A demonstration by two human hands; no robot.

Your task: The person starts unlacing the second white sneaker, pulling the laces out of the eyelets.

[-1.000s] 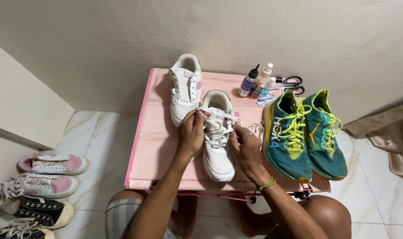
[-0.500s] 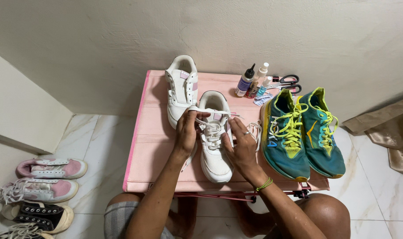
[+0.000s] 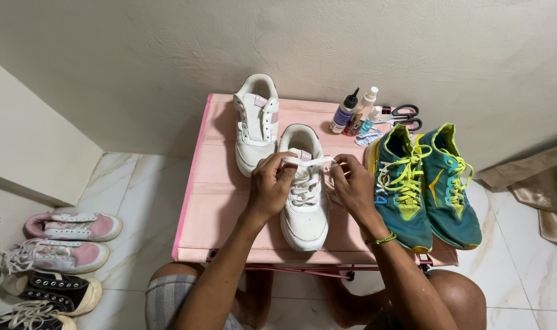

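At the far left, on the tiled floor, a row of shoes is seen: two pink-and-white sneakers and, below them, black-and-white canvas shoes.

On the pink surface, a white sneaker is stood toward the back left, unlaced at the top and untouched. Just beside it, nearer the person, the second white sneaker is laid with its toe toward the front edge. The left hand is set against that shoe's left side, its fingers pinched together on one end of the white lace. The lace is drawn flat and taut across the top of the tongue to the right hand, whose fingers are closed on the other end.

Compared with a second ago, both hands are found higher up the shoe, near the top eyelets rather than over the middle rows, and the lace is now stretched out straight between them where it was earlier bunched under the hands. From this it is judged that the lower rows are already threaded and the lacing has been brought near the collar.

Further right, small bottles and a pair of scissors are grouped at the back edge, and a pair of teal shoes with yellow-green laces is laid side by side, just beside the right hand but not touched.
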